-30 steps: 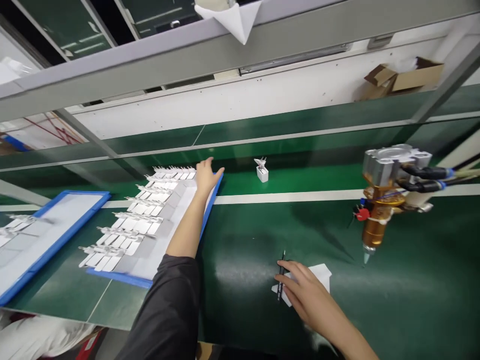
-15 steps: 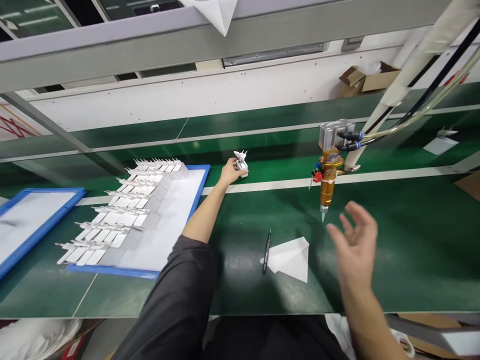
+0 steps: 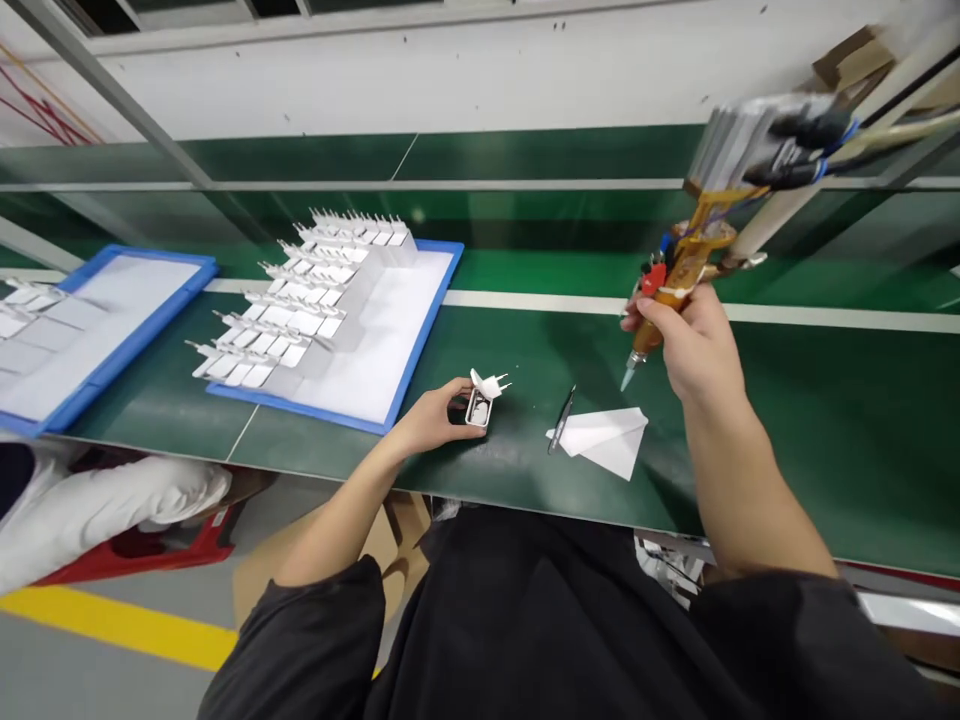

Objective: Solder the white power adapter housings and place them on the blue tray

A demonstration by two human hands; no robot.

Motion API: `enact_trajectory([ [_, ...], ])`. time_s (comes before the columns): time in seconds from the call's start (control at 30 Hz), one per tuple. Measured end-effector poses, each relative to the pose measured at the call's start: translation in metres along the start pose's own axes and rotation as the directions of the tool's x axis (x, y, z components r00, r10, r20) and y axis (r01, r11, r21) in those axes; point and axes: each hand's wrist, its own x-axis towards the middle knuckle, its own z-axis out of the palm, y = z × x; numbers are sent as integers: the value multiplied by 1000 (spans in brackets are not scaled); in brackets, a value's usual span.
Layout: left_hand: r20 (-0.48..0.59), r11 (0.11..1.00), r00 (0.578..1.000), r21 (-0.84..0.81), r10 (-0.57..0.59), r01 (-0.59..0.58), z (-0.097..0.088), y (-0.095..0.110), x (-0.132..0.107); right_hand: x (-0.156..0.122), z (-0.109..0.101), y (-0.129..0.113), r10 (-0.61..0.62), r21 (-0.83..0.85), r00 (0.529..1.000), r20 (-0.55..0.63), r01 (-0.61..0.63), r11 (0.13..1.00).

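Note:
My left hand (image 3: 433, 418) grips a small white plug part (image 3: 480, 402) with two metal prongs, holding it on the green belt (image 3: 825, 420) near its front edge. My right hand (image 3: 690, 345) is wrapped round the amber barrel of a hanging glue dispenser (image 3: 679, 275). The dispenser's tip (image 3: 626, 380) points down and left, above the belt and right of the plug part. Black tweezers (image 3: 561, 419) and a folded white paper (image 3: 606, 438) lie on the belt between my two hands.
A blue-rimmed tray (image 3: 420, 350) with several rows of white plug parts sits left of my left hand. A second blue tray (image 3: 127, 345) lies further left. Hoses (image 3: 847, 150) run up and right from the dispenser. A cardboard box (image 3: 847, 55) sits at the far right.
My left hand has carried the plug part from the far side of the belt to the front edge. My right hand, open before, has closed on the dispenser and tilted it.

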Motion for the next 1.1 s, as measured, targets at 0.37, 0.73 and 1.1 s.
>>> enact_trajectory([
  [0.37,-522,931,798,344,299,-124,69,1,-14,-22,116,-24,-250,264,957,145,206,942],
  [0.73,-528,983,847,114,-64,146,85,10,-15,-58,137,-30,-350,139,921,171,329,934],
  [1.1,-576,992,814,124,69,3,65,30,-26,-75,135,-35,-327,28,921,212,329,944],
])
